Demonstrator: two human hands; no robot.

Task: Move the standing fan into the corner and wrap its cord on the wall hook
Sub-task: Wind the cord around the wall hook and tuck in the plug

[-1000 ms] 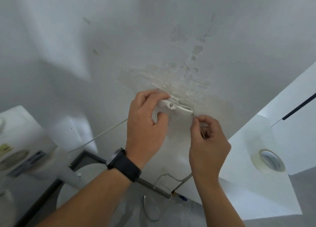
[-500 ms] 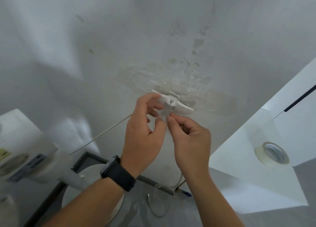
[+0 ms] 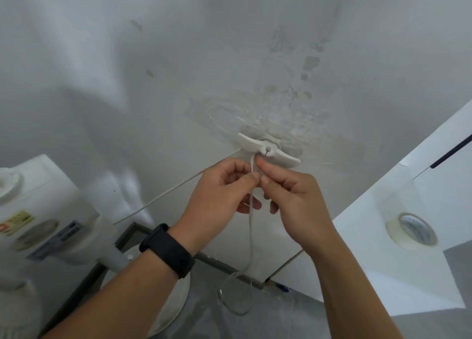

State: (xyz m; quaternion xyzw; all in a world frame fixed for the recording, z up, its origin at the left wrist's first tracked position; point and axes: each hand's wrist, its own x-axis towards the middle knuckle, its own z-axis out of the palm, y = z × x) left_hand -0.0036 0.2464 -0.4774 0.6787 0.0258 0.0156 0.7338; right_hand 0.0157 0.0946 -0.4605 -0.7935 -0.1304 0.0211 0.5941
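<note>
A white cleat-shaped wall hook point(image 3: 268, 150) is fixed to the stained white wall. The thin white cord point(image 3: 163, 195) runs up from the fan at lower left to the hook, then hangs down from it to a loose loop on the floor. My left hand point(image 3: 222, 188) and my right hand point(image 3: 291, 193) meet just under the hook, both pinching the hanging part of the cord between thumb and fingers. The white standing fan point(image 3: 38, 223) is at the left edge, its round base partly hidden behind my left forearm.
A white table point(image 3: 383, 274) stands at the right against the wall, with a roll of tape point(image 3: 411, 231) on it. A dark skirting strip runs along the foot of the wall. A black watch is on my left wrist.
Both hands have dropped from the hook itself to just beneath it. My right hand moved left to join the left, and the cord now hangs down from the hook between them.
</note>
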